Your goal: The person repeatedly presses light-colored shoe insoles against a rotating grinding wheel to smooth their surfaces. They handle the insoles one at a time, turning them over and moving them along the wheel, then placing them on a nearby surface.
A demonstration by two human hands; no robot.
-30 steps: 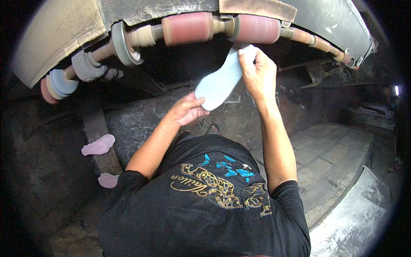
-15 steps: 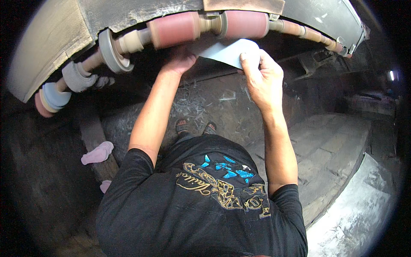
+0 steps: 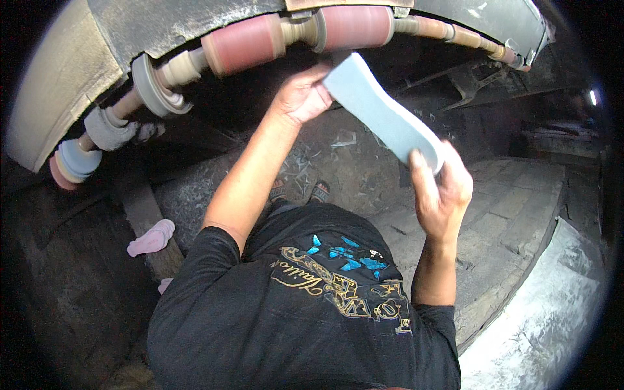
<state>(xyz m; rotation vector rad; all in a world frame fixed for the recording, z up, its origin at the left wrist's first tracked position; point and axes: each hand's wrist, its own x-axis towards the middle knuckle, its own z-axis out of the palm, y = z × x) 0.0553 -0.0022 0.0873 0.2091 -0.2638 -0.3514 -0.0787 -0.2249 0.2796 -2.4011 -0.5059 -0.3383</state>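
Observation:
A light grey-blue shoe sole (image 3: 383, 114) slants between my two hands, its upper end close below the red sanding drum (image 3: 356, 28); whether it touches the drum I cannot tell. My left hand (image 3: 303, 96) grips that upper end from the left, its fingers partly hidden behind the sole. Lower on the right, my right hand (image 3: 443, 192) holds the rounded end, with the thumb on the near face and the fingers behind. A second red drum (image 3: 244, 44) on the same shaft is left of the first, above my left hand. Both drums look blurred, as if spinning.
Smaller wheels line the curved shaft, among them a grey ring-shaped wheel (image 3: 153, 88) and a pale blue disc (image 3: 81, 161). A dark machine housing (image 3: 188, 19) arches over them. Pink sole-shaped pieces (image 3: 151, 238) lie at left. Scraps (image 3: 296, 162) litter the floor by my feet.
The sole has swung from nearly level to a steep slant, showing its broad face. My right hand has moved right and down with one end; my left has shifted rightward. The view has shifted slightly.

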